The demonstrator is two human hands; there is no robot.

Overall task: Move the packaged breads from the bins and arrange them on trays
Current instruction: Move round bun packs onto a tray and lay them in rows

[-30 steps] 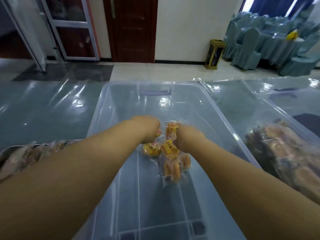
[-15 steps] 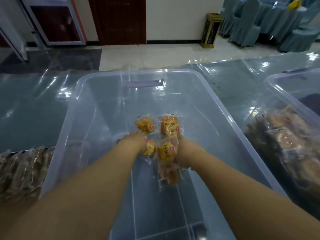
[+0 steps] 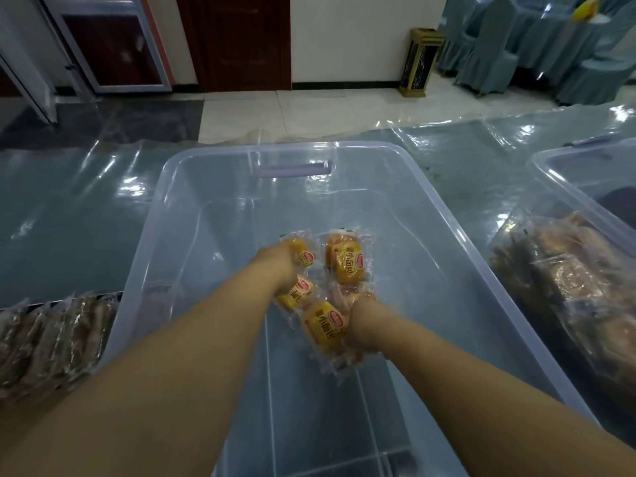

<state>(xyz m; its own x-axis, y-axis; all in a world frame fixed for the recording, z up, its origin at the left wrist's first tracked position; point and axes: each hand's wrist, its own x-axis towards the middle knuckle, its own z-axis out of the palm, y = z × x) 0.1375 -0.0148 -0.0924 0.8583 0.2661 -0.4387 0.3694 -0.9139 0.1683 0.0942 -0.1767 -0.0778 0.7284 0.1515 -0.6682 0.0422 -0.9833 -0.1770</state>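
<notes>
Holding both hands low inside clear bin (image 3: pixel 206 187) at 12 o'clock. Left hand (image 3: pixel 280 270) clenching round two yellow bread pkts (image 3: pixel 297 294), fingers hidden behind wrist. Right hand (image 3: pixel 361 325) grasping third pkt (image 3: pixel 325 327) at its 9 o'clock side. Showing fourth pkt (image 3: pixel 344 258) at 12 o'clock of right hand; held or loose, cannot tell. Sitting at 9 o'clock outside bin: tray (image 3: pixel 110 295) w/ wrapped breads (image 3: pixel 51 339). Standing at 3 o'clock: second bin (image 3: pixel 568 187) holding darker pkgd breads (image 3: pixel 578 287).
</notes>
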